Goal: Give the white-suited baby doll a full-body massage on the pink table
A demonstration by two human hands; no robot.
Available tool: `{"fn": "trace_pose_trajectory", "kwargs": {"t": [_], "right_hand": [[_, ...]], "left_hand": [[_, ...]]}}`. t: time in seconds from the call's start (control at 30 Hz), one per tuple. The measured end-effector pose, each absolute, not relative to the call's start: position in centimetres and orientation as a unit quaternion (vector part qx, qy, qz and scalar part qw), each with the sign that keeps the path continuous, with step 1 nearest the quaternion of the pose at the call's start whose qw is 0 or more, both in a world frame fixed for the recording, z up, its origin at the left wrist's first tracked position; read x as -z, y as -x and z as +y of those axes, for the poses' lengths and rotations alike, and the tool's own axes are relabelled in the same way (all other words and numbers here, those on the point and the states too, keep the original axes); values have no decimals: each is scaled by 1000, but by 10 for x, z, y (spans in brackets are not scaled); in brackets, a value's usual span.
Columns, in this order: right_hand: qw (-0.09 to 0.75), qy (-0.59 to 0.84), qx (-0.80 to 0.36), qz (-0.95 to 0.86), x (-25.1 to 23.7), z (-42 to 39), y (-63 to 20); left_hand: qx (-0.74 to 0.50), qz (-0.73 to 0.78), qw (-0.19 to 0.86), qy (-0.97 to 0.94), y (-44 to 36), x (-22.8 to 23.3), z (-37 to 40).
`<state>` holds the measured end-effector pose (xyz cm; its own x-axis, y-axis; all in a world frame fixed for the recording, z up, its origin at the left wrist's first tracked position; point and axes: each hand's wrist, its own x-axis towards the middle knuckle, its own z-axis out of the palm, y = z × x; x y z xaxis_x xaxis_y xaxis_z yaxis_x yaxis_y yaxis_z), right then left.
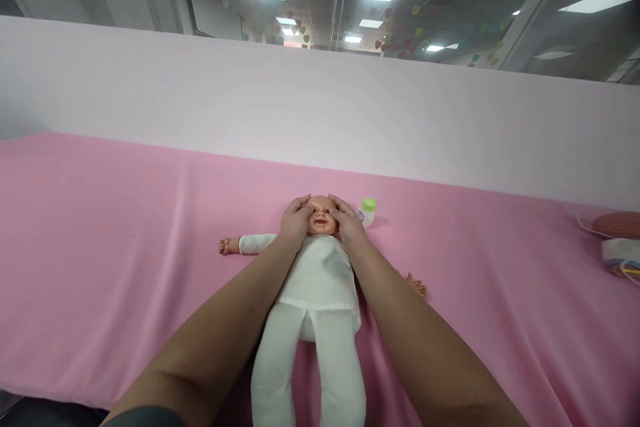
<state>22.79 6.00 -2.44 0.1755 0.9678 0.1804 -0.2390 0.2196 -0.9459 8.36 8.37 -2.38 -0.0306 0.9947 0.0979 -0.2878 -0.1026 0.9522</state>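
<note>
Cupping the hard plastic head of the soft baby doll in white clothes (320,267), the left hand (296,219) and right hand (349,221) press flat against its cheeks, where it looks light and floppy.

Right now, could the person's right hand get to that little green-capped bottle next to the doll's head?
Probably yes. The right hand rests on the doll's head, and the bottle lies just beside it on the pink cloth, with nothing between them.
</note>
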Motion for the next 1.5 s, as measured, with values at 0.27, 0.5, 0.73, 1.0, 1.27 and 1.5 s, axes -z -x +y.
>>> {"fn": "trace_pose_trajectory", "kwargs": {"t": [0.27,0.5,0.73,1.0,1.27,1.5], "right_hand": [[637,445,-458,-432,22,60,-226],[652,457,-428,-429,26,65,-225],[643,432,-499,-390,21,59,-227],[639,398,-532,-388,27,62,-233],[639,383,-540,-391,19,55,-231],[648,433,-459,-427,20,58,-226]], "left_hand": [[-583,417,492,-494,-84,26,83],[-580,445,456,-507,-87,27,90],[-585,423,507,-471,-86,26,91],[-591,411,530,-448,-85,24,87],[-585,397,521,-478,-83,22,81],[-586,411,499,-488,-85,22,79]]}}
